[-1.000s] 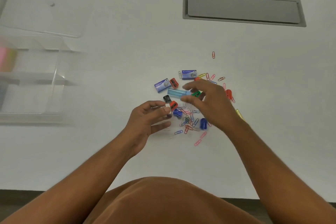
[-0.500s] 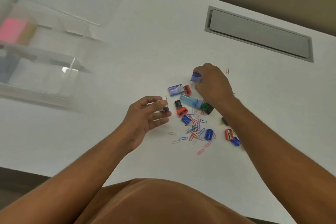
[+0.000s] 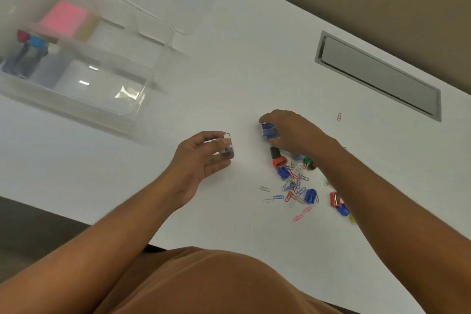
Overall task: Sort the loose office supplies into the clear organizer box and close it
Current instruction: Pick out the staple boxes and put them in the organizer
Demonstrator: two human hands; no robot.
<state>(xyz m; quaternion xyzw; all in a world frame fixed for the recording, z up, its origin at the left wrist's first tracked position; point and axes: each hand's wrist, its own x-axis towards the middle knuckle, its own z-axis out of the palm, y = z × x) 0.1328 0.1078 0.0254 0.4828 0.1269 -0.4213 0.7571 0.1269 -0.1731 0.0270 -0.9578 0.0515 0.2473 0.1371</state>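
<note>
Table [image 3: 254, 64] surface, smooth and matte white, is filling most of the view, with a curved far edge giving way to a plain tan wall or floor beyond. A rectangular grey cable hatch [image 3: 377, 75], flat and recessed in a thin frame, is sitting in the table at the far right. The clear organizer box [image 3: 84, 64] is standing open at the far left, its glossy see-through walls and dividers blurring in the picture; a pink block [image 3: 65, 16] is lying in a rear compartment and some red, blue and dark pieces [image 3: 28, 51] are showing in a left one, too smeared to name. The left hand [image 3: 201, 160] is hovering just above the table, thumb and fingertips pinching a small boxy item [image 3: 227, 146] with a clear, hard-edged top and a bluish base. The right hand [image 3: 293, 131] is reaching across the pile, its fingers closing on a small blue box [image 3: 269, 131]; any print on it is too blurred to read. Beneath and beside that wrist, the loose supplies are lying scattered: thin wire paper clips [image 3: 293, 186] in pink, blue, red and silver, chunky plastic clips in blue [image 3: 311, 196], red [image 3: 279, 162] and green [image 3: 307, 160], and a lone red paper clip [image 3: 339, 117] well apart, near the hatch. A brown garment [image 3: 216, 285] is covering the lower foreground.
</note>
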